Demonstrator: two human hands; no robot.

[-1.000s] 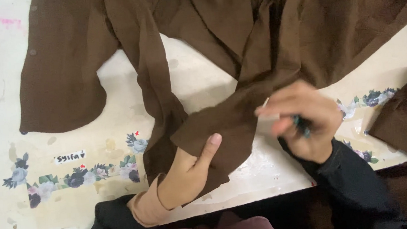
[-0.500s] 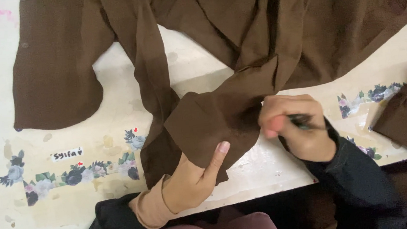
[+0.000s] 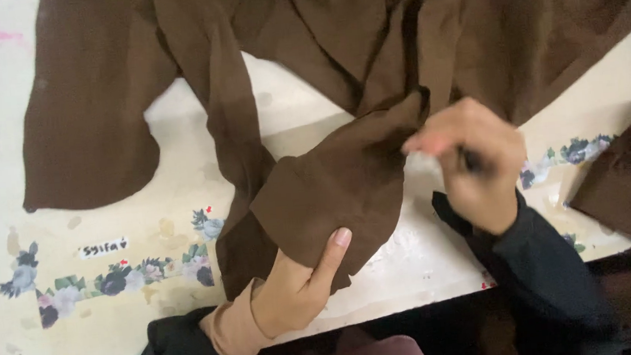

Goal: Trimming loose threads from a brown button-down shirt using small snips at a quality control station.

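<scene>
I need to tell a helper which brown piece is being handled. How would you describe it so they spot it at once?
Start at the big brown garment spread over the pale table. Follow it down to the near edge: the cuff-like end gripped from below by the left hand, with the right hand at its upper corner. The separate brown scrap at right lies untouched.

Left hand: palm up, thumb extended forward, fingers curled out of sight beneath thumb, wrist bent, tan cuff under black sleeve. Right hand: fist-like, knuckles up, fingertips pinched together pointing left, black sleeve behind.
</scene>
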